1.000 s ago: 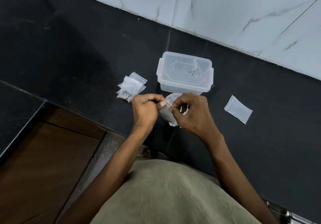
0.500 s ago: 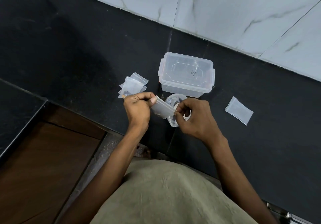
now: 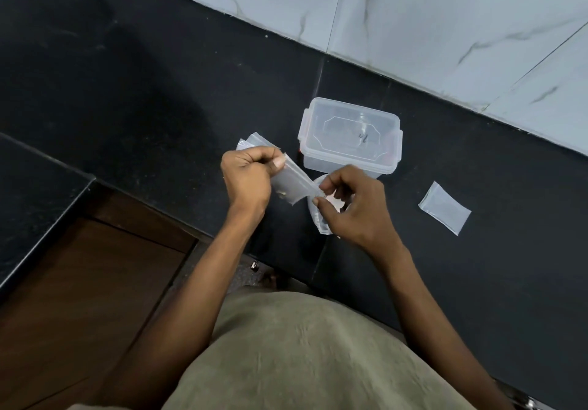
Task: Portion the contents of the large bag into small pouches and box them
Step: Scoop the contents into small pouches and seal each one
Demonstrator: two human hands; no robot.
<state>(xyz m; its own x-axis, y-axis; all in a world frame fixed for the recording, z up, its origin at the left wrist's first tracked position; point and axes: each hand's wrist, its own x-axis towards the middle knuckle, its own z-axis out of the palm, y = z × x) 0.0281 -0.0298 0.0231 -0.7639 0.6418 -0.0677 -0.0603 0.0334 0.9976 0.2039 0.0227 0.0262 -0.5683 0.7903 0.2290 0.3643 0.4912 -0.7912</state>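
At frame centre, the left hand (image 3: 246, 180) and right hand (image 3: 351, 207) pinch opposite ends of a small pouch (image 3: 291, 185) above the black worktop (image 3: 127, 91). The lidded box (image 3: 350, 137) sits just behind; a large bag (image 3: 318, 221) lies under the right hand.

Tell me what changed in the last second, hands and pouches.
The left hand drew left, pulling the small pouch out flat between both hands; the right hand keeps its pinch on the other end. A second ago both hands were bunched together over it. The lidded box, the spare pouch and the pile stayed put.
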